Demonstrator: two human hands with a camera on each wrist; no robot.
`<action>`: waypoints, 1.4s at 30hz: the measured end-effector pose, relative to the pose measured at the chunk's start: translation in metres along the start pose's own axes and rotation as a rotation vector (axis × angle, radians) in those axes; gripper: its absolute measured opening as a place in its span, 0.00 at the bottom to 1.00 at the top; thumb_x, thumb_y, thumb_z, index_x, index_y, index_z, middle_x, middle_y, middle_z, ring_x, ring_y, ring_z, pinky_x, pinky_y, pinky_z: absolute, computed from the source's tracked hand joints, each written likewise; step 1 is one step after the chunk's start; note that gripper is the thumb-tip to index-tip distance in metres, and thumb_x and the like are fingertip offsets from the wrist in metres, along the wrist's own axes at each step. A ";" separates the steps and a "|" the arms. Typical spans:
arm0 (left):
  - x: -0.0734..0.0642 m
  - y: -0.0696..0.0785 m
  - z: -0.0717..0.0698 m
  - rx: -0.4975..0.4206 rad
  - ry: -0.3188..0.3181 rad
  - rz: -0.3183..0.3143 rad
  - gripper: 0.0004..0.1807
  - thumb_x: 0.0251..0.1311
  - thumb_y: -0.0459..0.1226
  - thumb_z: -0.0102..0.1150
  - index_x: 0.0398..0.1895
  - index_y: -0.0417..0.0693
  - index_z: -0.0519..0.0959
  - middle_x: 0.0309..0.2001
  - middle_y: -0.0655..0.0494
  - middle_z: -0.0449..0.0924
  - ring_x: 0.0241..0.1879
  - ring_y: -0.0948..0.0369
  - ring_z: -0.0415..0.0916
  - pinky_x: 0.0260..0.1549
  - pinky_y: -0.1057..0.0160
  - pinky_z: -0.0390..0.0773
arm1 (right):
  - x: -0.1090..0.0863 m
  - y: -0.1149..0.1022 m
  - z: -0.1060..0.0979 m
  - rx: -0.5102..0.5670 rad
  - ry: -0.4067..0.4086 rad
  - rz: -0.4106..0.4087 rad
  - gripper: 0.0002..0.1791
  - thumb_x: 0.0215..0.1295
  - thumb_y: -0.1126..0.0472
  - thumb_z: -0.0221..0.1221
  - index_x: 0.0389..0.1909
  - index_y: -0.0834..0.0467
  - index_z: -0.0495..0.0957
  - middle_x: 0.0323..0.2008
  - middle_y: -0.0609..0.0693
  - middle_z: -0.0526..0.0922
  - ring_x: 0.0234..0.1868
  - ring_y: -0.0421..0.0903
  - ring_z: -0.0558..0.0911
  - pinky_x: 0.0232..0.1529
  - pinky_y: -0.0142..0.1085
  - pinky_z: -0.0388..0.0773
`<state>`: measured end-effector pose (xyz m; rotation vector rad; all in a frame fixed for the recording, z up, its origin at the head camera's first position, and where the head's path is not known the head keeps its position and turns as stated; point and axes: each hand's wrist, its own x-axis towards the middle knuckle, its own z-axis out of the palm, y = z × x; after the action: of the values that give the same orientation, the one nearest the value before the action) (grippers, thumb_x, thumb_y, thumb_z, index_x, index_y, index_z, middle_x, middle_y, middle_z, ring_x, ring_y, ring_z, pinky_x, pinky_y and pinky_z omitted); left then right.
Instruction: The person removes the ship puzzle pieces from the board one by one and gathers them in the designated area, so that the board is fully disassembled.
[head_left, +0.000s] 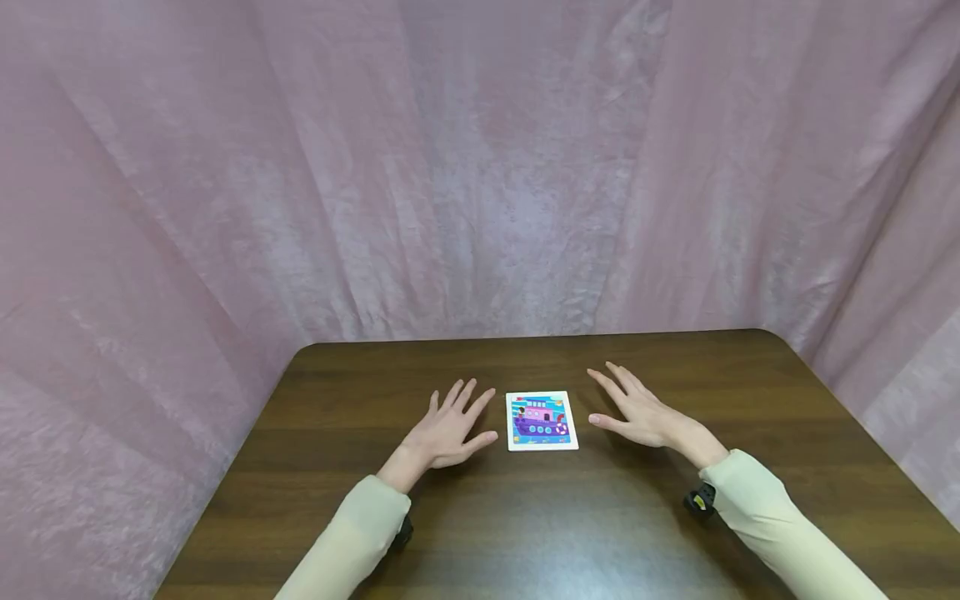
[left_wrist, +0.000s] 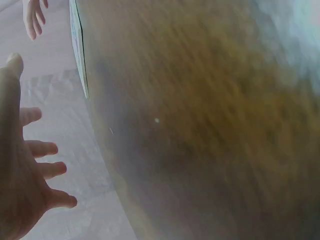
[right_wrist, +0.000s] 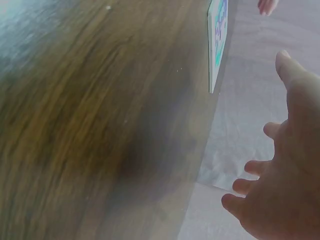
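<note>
A flat square picture board (head_left: 542,421) with a white border lies on the brown table. Its picture is a purple and pink boat on blue water. To its left, my left hand (head_left: 448,429) hovers palm down with spread fingers, holding nothing. On the other side, my right hand (head_left: 637,410) is likewise spread above the table and holds nothing. Neither hand touches the board. In the left wrist view the board (left_wrist: 79,50) shows only as a thin edge. From the right wrist the board (right_wrist: 218,42) appears edge-on, part of its picture visible.
The dark wood-grain table (head_left: 345,400) has rounded far corners. Behind it and along both sides hangs a pink velvety curtain (head_left: 517,167). A black wrist device (head_left: 701,501) is strapped below the right sleeve. Light glares off the near part of the tabletop.
</note>
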<state>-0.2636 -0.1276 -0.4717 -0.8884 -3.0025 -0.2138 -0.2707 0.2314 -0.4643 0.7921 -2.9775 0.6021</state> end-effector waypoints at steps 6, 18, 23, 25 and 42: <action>-0.001 0.003 0.001 -0.008 -0.034 -0.018 0.39 0.68 0.64 0.36 0.78 0.60 0.47 0.76 0.43 0.48 0.75 0.45 0.48 0.67 0.34 0.54 | 0.001 -0.002 0.000 0.090 -0.029 0.010 0.46 0.66 0.38 0.55 0.76 0.54 0.47 0.75 0.67 0.45 0.73 0.70 0.49 0.64 0.70 0.54; 0.001 0.008 0.000 -0.063 -0.067 -0.017 0.40 0.68 0.63 0.38 0.77 0.57 0.51 0.76 0.42 0.50 0.74 0.43 0.50 0.67 0.36 0.56 | 0.007 -0.003 0.002 0.172 0.015 -0.023 0.43 0.66 0.42 0.57 0.74 0.60 0.54 0.71 0.61 0.61 0.72 0.63 0.59 0.67 0.62 0.58; 0.000 0.010 0.000 -0.086 -0.082 0.003 0.40 0.67 0.62 0.42 0.76 0.54 0.52 0.75 0.40 0.53 0.74 0.42 0.52 0.66 0.36 0.58 | 0.010 -0.004 0.003 0.239 0.070 -0.050 0.37 0.67 0.51 0.59 0.71 0.63 0.58 0.67 0.64 0.67 0.67 0.63 0.68 0.64 0.59 0.64; 0.000 0.010 0.000 -0.095 -0.083 0.013 0.41 0.67 0.62 0.44 0.76 0.54 0.52 0.74 0.40 0.55 0.73 0.43 0.53 0.67 0.37 0.59 | 0.012 -0.005 0.004 0.272 0.097 -0.058 0.36 0.66 0.55 0.61 0.70 0.65 0.60 0.64 0.67 0.71 0.64 0.64 0.72 0.62 0.58 0.68; 0.008 0.028 -0.001 -0.136 -0.225 -0.056 0.45 0.65 0.66 0.40 0.78 0.54 0.46 0.77 0.40 0.45 0.76 0.43 0.44 0.70 0.39 0.53 | 0.031 -0.009 0.018 0.338 0.139 0.027 0.26 0.60 0.66 0.64 0.57 0.73 0.72 0.45 0.66 0.83 0.45 0.58 0.83 0.46 0.48 0.81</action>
<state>-0.2556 -0.1003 -0.4667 -0.8959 -3.2571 -0.3447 -0.2916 0.2034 -0.4746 0.6881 -2.8002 1.1326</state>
